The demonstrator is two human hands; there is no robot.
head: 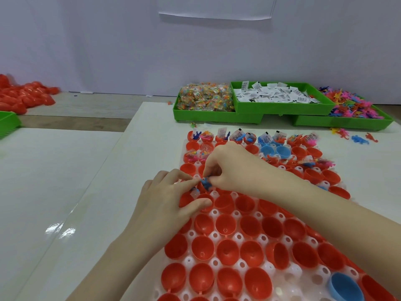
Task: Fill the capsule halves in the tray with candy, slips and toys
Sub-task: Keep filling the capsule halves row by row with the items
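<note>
A white perforated tray (214, 262) holds several red capsule halves (225, 228) and a few blue ones (345, 288). The far rows carry candy, slips and toys (237, 135); the near rows are empty. My right hand (230, 168) reaches across the tray and pinches a small blue toy (205, 183) over a capsule at the tray's left side. My left hand (167, 196) meets it there, its fingertips curled on the same toy and a bit of clear wrapper, thumb resting on a capsule rim.
Three green bins stand at the back: candy packets (204, 98), white paper slips (275, 94), and coloured toys (355, 105). Loose toys (360, 137) lie right of the tray. A pile of red capsule halves (23, 96) and another green bin (8, 124) sit far left.
</note>
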